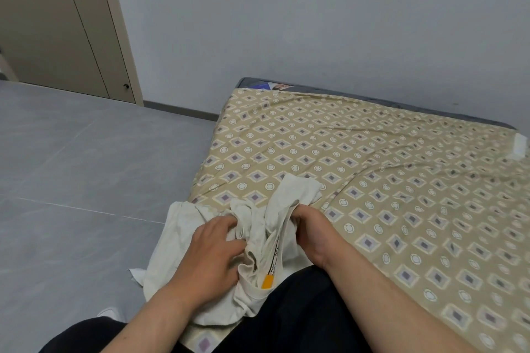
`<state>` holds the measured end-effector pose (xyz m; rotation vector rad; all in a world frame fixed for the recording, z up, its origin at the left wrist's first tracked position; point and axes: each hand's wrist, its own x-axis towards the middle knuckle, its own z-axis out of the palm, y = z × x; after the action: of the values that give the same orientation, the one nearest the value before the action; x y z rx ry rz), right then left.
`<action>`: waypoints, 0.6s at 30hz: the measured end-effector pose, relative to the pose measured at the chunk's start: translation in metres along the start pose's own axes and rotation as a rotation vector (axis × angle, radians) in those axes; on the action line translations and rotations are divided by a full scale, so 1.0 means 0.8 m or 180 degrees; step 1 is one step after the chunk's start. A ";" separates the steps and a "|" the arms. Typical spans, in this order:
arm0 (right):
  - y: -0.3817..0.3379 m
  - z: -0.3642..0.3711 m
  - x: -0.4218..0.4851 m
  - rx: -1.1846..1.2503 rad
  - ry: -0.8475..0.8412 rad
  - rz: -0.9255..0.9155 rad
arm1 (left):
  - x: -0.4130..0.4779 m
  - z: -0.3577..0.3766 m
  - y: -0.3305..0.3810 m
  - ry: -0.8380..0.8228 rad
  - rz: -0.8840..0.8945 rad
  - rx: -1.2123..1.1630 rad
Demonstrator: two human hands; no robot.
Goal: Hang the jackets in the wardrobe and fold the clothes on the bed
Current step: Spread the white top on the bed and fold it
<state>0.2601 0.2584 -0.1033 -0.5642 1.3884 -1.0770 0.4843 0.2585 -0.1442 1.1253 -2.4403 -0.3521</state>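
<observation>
A crumpled off-white garment with an orange tag near its collar lies bunched at the near left corner of the bed, partly hanging over the edge. My left hand lies on the bunched cloth with its fingers curled into the folds. On the right, my right hand grips the fabric, fingers tucked under the cloth. The bed carries a tan sheet with a diamond pattern.
The beige wardrobe stands shut at the far left against the wall. Grey tiled floor stretches between it and the bed. My dark trousers fill the lower middle. A small white thing lies at the bed's far right.
</observation>
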 end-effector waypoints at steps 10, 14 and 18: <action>0.004 -0.005 0.004 -0.0380 0.0047 -0.0241 | 0.023 0.003 0.028 -0.0450 0.0170 0.0349; 0.009 -0.008 0.012 -0.0633 0.0327 -0.0275 | 0.024 -0.012 0.019 -0.0114 -0.0016 -0.0397; 0.004 -0.006 0.012 -0.1183 0.0554 -0.0621 | 0.036 -0.061 -0.002 0.0420 -0.1095 -0.1662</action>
<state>0.2551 0.2529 -0.1112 -0.9079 1.7301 -1.0457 0.4921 0.2329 -0.0942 1.2662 -1.8713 -0.9255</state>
